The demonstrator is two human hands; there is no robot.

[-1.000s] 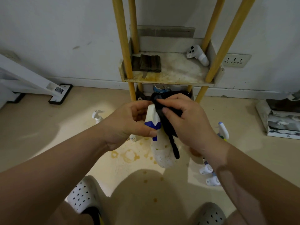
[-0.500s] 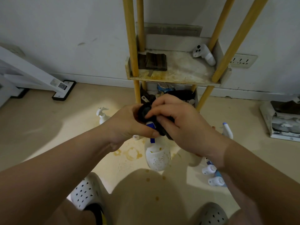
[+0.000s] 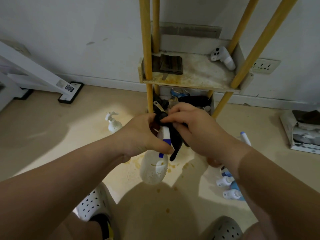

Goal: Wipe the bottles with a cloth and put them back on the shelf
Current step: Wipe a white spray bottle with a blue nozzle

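- Left hand [image 3: 142, 135]: the fingers and thumb are curled round the neck of the spray bottle [image 3: 154, 170]. The hand holds it in the air above the floor [image 3: 52, 135], just in front of the shelf unit [image 3: 190, 83].
- Right hand [image 3: 197, 130]: the fingers are curled and pinch the black cloth [image 3: 175, 141] against the top of the bottle's spray head.
- Shelf unit: yellow posts carry a stained white tray, and the unit stands against the wall beyond both hands. The lower tier holds dark clutter, partly hidden by the hands.
- Floor: beige, with yellowish stains below the held bottle.
- Spray bottle: the white body is speckled with brown spots and the head is blue and white. The body hangs below the left hand.
- Black cloth: it is bunched over the spray head, and one tail hangs down just right of the neck.
- White clog [image 3: 93, 203]: perforated, at the lower edge.
- Pump bottle [image 3: 113, 122]: stands upright on the floor, left of the shelf unit.
- Small bottles [image 3: 228, 187]: they lie on the floor at the right, partly hidden by the right forearm.
- Dark folded item [image 3: 170, 64]: lies at the left of the tray.
- White controller [image 3: 223, 57]: lies at the tray's back right corner.
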